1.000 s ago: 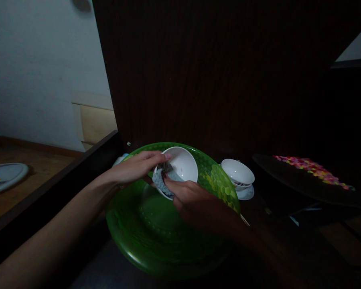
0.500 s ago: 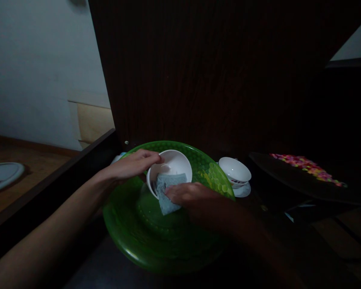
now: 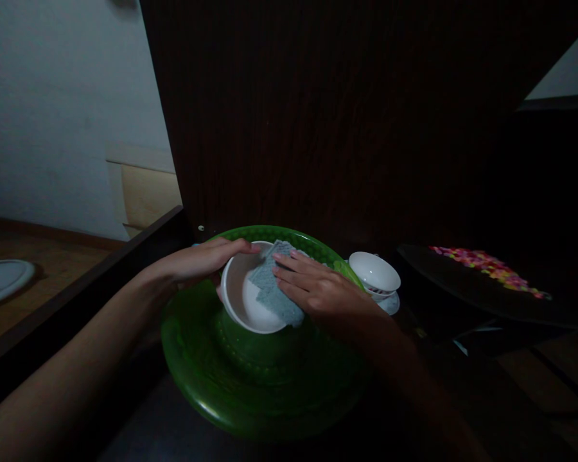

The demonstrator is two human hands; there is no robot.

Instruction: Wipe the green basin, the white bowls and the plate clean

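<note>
My left hand (image 3: 221, 258) grips the left rim of a white bowl (image 3: 243, 298), thumb at the top edge and fingertips beneath. The bowl is tilted, its opening turned towards me, above a large green basin (image 3: 207, 404). A grey-blue cloth (image 3: 274, 292) lies across the right part of the bowl's inside and over its rim. My right hand (image 3: 313, 282) presses the cloth against the bowl, its fingers bent over the fabric and pointing left.
Right of the basin, white bowls (image 3: 374, 273) sit on a small saucer (image 3: 390, 303). Farther right lies a dark surface with a band of colourful beads (image 3: 491, 268). A dark wooden panel (image 3: 318, 128) stands behind. A white oval dish (image 3: 4, 279) is at far left.
My right hand has moved up and right with the cloth, from the bowl's lower edge to its right side. The bowl has shifted slightly left and turned in my left hand.
</note>
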